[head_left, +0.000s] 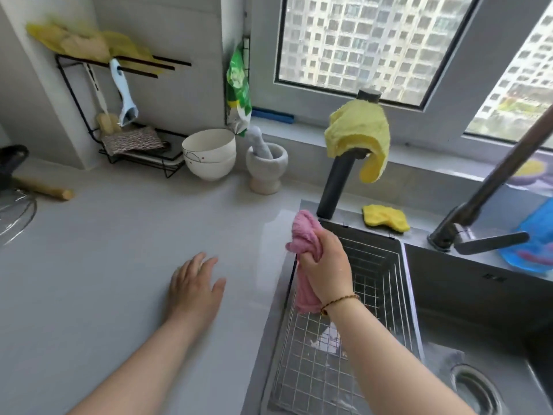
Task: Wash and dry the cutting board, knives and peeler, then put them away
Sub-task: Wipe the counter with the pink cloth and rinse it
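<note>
Over the sink's wire basket (374,283), your right hand (324,262) is fisted tight on a pink cloth (305,232); one bunched end sticks up past the thumb, the other hangs below the wrist, w/ a bead bracelet (341,301) on that wrist. Your left hand (194,284) is palm-down over the grey counter (119,265), near the sink's left edge, fingers spread & holding nothing; can't tell if it touches the surface.

Peeler (124,94) w/ pale blue handle hangs on the black wall rack (89,94) far left, blade end down, above a patterned cloth. No cutting board or knives in view.

Far centre: stacked white bowls (209,154), stone mortar & pestle (266,163) just right of them. Yellow cloth (357,133) draped over the dark tap (336,181); yellow sponge (386,220) on the sink ledge behind the basket. 2nd tap (478,211) at far right.
</note>
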